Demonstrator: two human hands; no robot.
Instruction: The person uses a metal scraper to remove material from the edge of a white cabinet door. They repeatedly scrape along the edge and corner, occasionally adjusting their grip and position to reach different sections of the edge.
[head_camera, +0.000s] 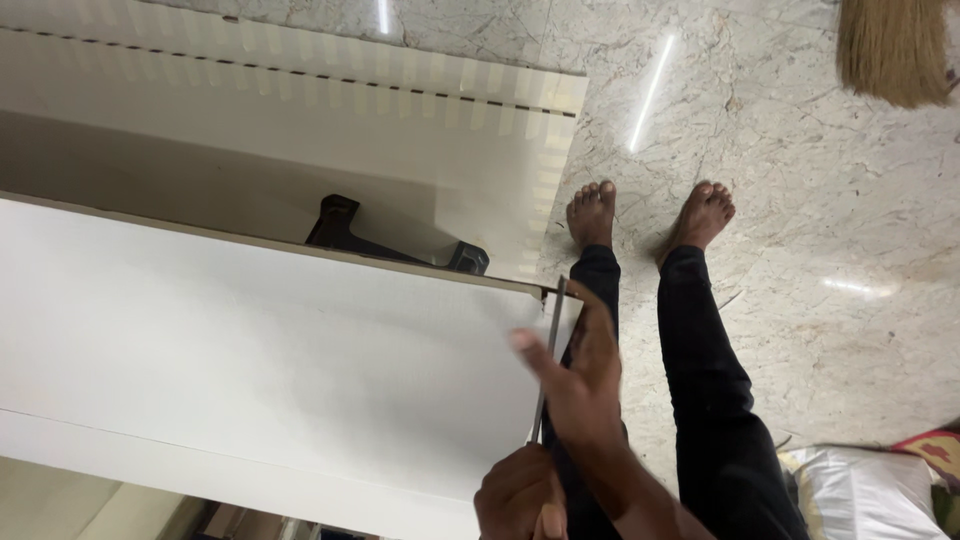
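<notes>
Your right hand (585, 385) rests on the edge of the white board (250, 350), fingers pressed along a thin metal blade (548, 360) set against that edge. Your left hand (518, 495) is closed in a fist around the blade's lower end. A second white panel (300, 110) lies beyond, on the polished marble floor (850, 220), with a broom (895, 50) at the top right

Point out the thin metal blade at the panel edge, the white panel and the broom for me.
Metal blade (548, 365), head view, mid-length of the strip.
White panel (250, 350), head view, bare middle of its face.
Broom (895, 50), head view, the straw bristles.
</notes>
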